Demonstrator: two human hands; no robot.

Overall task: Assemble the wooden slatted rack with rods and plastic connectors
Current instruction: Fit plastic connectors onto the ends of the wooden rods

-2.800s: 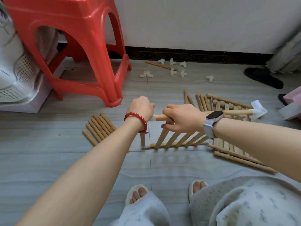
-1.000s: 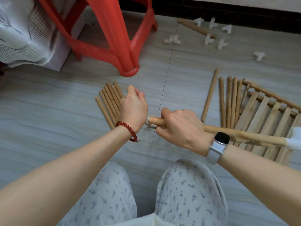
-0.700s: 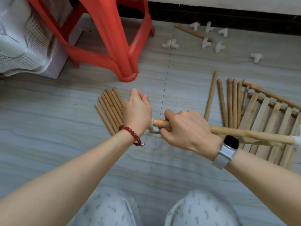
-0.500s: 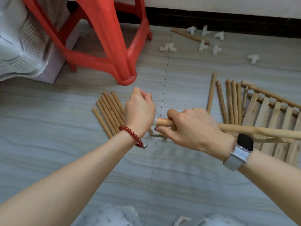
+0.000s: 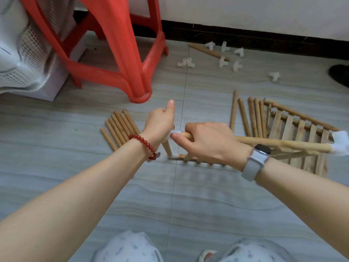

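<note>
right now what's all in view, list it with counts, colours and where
stool: one, red, far left
mesh basket: one, white, left edge
loose connectors: about eight, white, near the wall
short rods: about seven, wood, left of the hands
long rods: about six, wood, right of centre
slatted panel: one, wood, on the floor at right
held rod: one, wood, white connectors at both ends
left hand: on the near connector, thumb up, red bracelet
right hand: grips held rod, watch on wrist
</note>
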